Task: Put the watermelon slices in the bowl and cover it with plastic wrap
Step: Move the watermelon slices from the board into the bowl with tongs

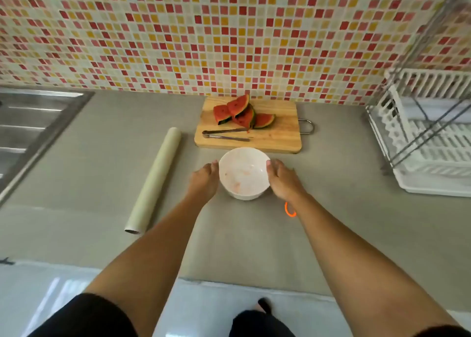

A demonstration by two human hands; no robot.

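A white bowl [243,172] with faint pink smears inside stands on the grey counter, with no fruit in it. My left hand [205,181] rests against its left side and my right hand [281,180] against its right side, both cupping it. Just behind it, several watermelon slices [242,112] lie piled on a wooden cutting board [275,138], with metal tongs [224,134] in front of them. A roll of plastic wrap [154,180] lies on the counter to the left of my left arm.
A steel sink [28,130] takes up the far left. A white dish rack [430,143] in a metal frame stands at the right. A tiled wall runs behind the board. The counter's front edge is below my forearms.
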